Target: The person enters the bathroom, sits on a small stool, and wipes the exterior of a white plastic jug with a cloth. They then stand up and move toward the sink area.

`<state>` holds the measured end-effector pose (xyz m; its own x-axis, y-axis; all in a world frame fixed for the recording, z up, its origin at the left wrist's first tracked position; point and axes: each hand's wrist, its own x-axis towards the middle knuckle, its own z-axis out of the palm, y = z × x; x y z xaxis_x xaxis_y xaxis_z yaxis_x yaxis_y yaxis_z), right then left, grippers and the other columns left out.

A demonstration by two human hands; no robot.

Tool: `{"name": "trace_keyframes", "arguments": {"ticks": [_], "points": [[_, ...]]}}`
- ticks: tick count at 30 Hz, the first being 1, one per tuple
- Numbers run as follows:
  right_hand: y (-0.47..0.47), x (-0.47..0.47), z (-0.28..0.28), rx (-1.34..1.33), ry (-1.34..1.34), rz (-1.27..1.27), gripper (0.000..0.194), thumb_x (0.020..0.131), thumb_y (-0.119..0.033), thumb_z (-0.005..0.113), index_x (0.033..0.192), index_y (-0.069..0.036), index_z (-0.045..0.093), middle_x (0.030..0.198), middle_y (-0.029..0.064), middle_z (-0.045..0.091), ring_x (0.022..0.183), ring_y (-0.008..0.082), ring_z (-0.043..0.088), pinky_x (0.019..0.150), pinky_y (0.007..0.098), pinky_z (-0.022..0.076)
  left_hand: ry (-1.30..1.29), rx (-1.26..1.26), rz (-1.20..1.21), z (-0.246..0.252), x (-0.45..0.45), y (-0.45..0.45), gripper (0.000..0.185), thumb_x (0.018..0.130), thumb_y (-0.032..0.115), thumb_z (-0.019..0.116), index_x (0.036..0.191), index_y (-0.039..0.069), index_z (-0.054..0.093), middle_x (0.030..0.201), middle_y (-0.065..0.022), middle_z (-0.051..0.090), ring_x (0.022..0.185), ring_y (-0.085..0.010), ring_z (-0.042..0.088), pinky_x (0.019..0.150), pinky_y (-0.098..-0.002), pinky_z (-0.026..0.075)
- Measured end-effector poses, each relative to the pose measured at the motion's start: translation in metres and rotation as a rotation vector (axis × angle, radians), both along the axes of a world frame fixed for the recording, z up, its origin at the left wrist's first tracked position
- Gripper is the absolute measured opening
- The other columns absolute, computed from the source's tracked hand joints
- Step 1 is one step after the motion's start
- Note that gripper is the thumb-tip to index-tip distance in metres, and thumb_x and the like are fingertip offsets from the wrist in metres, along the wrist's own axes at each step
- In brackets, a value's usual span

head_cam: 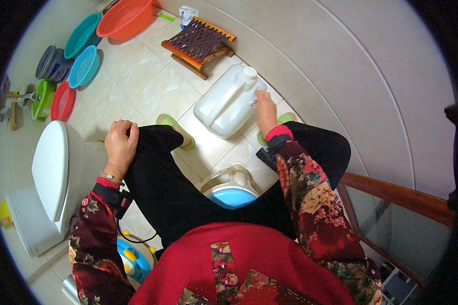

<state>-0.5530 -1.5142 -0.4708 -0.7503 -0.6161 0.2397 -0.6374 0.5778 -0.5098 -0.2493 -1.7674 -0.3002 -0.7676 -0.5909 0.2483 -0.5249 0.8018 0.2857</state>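
Observation:
A large translucent plastic jug [229,101] with a white screw cap [249,73] and a moulded handle lies on the tiled floor between my feet. At the jug's right side is my right hand [265,110], slightly blurred, with something small and whitish at its fingertips; whether it is a cloth, a scrubber or part of the jug I cannot tell. My left hand [121,142] rests on my left knee, fingers loosely curled, with nothing seen in it. A blue and white plastic seat [233,197] shows between my thighs.
A folding wooden stool [198,44] stands beyond the jug, near the wall. Along the left are a red-orange basin [126,19], a teal basin [83,35], a light blue basin [84,66], a red basin [63,101], a grey bucket [53,64] and a white toilet [51,169]. A wood-framed glass door [397,198] is at right.

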Motion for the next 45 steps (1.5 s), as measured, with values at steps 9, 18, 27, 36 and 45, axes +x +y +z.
{"name": "trace_keyframes", "arguments": {"ticks": [9,18,27,36,45], "points": [[0.008,0.092,0.0,0.062,0.03,0.379,0.035,0.084,0.0,0.051,0.118,-0.005,0.055,0.099,0.0182,0.055,0.084,0.0336,0.062,0.07,0.0405,0.0542,-0.01,-0.03,-0.064,0.002,-0.008,0.007,0.021,0.086,0.019,0.061,0.074,0.001,0.06,0.074,-0.0117,0.058,0.076,-0.0313,0.056,0.067,-0.0409,0.046],[-0.002,-0.038,-0.036,-0.052,-0.195,-0.256,0.023,0.084,-0.007,0.057,0.105,0.001,0.062,0.086,0.0231,0.066,0.081,0.0409,0.064,0.071,0.048,0.0516,-0.031,-0.015,-0.034,0.002,-0.005,0.005,0.02,0.086,0.017,0.061,0.075,0.001,0.06,0.075,-0.0111,0.059,0.075,-0.0303,0.055,0.067,-0.0399,0.046],[-0.013,0.076,-0.055,0.063,-0.545,-0.197,0.01,0.077,-0.002,0.063,0.082,0.006,0.063,0.08,0.0283,0.064,0.077,0.0441,0.065,0.069,0.0492,0.0529,-0.033,-0.009,-0.038,0.002,-0.008,0.007,0.021,0.086,0.019,0.061,0.075,0.0,0.061,0.075,-0.0122,0.059,0.076,-0.0308,0.056,0.067,-0.0408,0.046],[-0.024,0.127,-0.037,-0.502,-1.689,-0.231,0.02,0.086,0.001,0.054,0.101,0.014,0.058,0.093,0.021,0.061,0.075,0.0318,0.067,0.061,0.035,0.0605,-0.032,0.0,-0.028,0.01,-0.01,0.008,0.021,0.086,0.019,0.059,0.076,0.0,0.061,0.075,-0.0129,0.058,0.077,-0.0313,0.056,0.068,-0.0407,0.046],[-0.053,0.026,0.071,-0.256,-0.013,0.179,0.02,0.081,-0.007,0.057,0.097,-0.001,0.066,0.091,0.0184,0.065,0.085,0.0364,0.062,0.076,0.0444,0.0501,0.032,0.034,0.001,0.005,-0.002,0.002,0.02,0.084,0.02,0.059,0.074,0.002,0.062,0.074,-0.012,0.059,0.077,-0.031,0.057,0.068,-0.0419,0.048]]}}
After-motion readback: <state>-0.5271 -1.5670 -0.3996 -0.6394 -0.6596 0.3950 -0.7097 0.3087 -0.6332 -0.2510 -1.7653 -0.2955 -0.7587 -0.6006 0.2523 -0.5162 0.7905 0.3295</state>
